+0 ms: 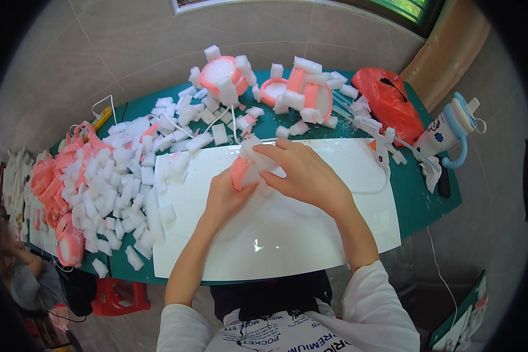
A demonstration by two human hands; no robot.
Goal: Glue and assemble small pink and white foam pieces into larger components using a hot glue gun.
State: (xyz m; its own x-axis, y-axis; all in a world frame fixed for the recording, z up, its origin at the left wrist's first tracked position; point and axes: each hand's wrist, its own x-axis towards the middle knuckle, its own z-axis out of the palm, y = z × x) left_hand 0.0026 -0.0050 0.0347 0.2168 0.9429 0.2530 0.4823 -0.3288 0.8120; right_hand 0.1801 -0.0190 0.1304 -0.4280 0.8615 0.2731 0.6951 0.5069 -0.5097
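Note:
Over the white board [287, 246], my left hand [224, 192] is closed around a pink rounded piece [239, 173] with white foam in its middle. My right hand [308, 175] comes in from the other side, fingers bent and pinching a white foam block [251, 146] at the top of that piece. Its fingertips partly hide the block, and whether it is fixed to the pink piece I cannot tell. Close beyond both hands stands a pink round piece [220, 73] with foam blocks around its rim. More pink rings [318, 100] with foam blocks lie to its right.
Loose foam blocks [120, 176] and pink pieces [50, 182] cover the table's left side. To the right lie a white glue gun [376, 132] with a cord, a red plastic bag [387, 102] and a tumbler [449, 126]. Another person [32, 281] sits at left, near a red stool [120, 297].

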